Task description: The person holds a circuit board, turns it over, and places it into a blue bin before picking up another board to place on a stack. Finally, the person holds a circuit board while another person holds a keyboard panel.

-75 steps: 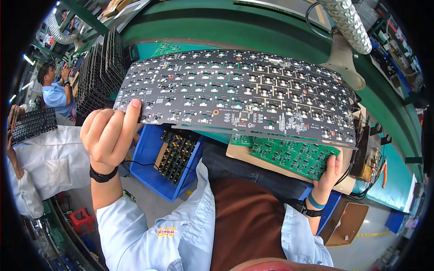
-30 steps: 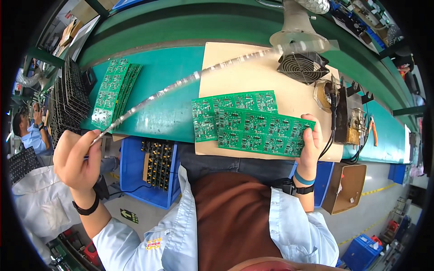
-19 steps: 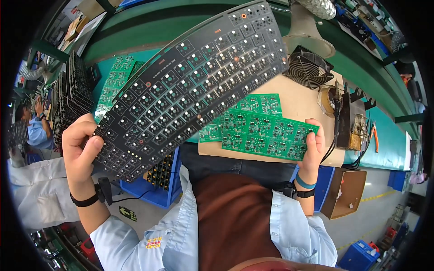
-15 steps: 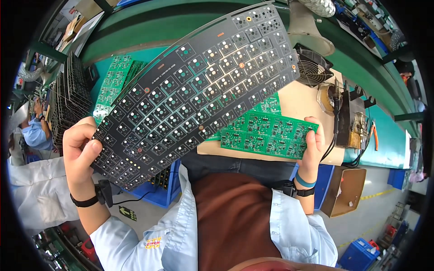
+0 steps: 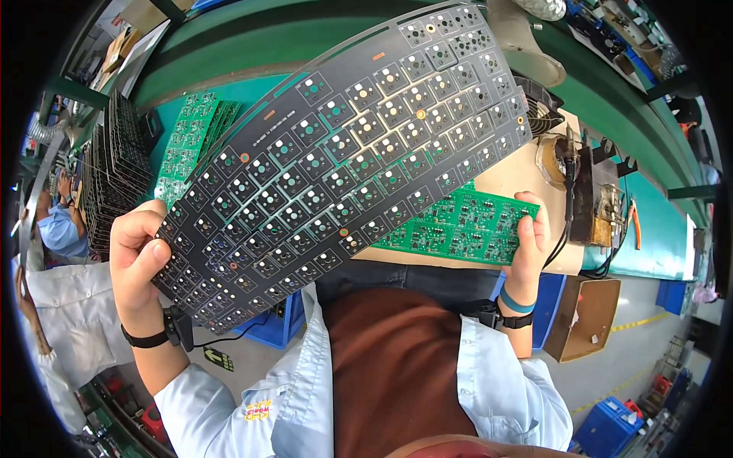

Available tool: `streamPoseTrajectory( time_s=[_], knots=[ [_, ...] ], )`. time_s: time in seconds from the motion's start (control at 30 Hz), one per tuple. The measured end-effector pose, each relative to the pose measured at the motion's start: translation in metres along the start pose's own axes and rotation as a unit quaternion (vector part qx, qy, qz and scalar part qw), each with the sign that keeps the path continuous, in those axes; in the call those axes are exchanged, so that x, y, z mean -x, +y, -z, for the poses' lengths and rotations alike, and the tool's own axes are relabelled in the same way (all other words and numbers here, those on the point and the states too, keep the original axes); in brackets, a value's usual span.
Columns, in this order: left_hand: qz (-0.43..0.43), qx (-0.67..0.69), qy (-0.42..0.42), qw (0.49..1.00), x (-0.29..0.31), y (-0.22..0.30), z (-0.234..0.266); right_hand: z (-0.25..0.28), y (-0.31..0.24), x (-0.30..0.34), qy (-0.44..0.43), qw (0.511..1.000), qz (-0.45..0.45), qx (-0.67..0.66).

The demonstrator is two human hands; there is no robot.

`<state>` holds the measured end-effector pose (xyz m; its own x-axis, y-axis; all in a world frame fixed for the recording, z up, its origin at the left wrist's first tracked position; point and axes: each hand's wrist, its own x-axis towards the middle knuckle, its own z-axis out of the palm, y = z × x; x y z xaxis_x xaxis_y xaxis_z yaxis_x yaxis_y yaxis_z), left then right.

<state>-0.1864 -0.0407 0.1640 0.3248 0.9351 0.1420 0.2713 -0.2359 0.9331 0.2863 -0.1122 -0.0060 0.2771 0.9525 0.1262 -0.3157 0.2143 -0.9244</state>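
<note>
A large black keyboard circuit board [image 5: 351, 153] slants across the middle, its far right corner raised toward the top. My left hand [image 5: 140, 256] grips its lower left end, thumb on the face and fingers behind. In my right hand [image 5: 529, 240] is a green circuit board panel [image 5: 466, 225] with rows of small chips, pinched at its right end by thumb and fingers. The black board hides the left part of this green panel. Whether the two boards touch, I cannot tell.
Stacked green panels [image 5: 191, 137] lie on the bench at the far left, beside a rack of upright black boards [image 5: 118, 168]. At right are a fan [image 5: 538, 107], a soldering station [image 5: 595, 206] and orange-handled pliers [image 5: 634, 223]. A cardboard box [image 5: 584, 317] stands below; another person [image 5: 65, 225] works at far left.
The black board has swung slightly, its right end moving right and covering more of the green panel and the fan. Both hands keep their holds, nearly in place.
</note>
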Motion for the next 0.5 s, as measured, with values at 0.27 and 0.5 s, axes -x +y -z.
streamPoseTrajectory(
  time_s=[0.27, 0.5],
  knots=[
    [-0.001, 0.019, -0.007, 1.000, -0.0043, -0.0018, -0.0028, 0.0005, 0.0004, 0.0001, 0.001, 1.000, -0.002, 0.002],
    [-0.001, 0.027, 0.001, 1.000, -0.0040, -0.0018, -0.0061, -0.0021, -0.0010, -0.0003, -0.004, 1.000, 0.001, -0.012]
  ],
)
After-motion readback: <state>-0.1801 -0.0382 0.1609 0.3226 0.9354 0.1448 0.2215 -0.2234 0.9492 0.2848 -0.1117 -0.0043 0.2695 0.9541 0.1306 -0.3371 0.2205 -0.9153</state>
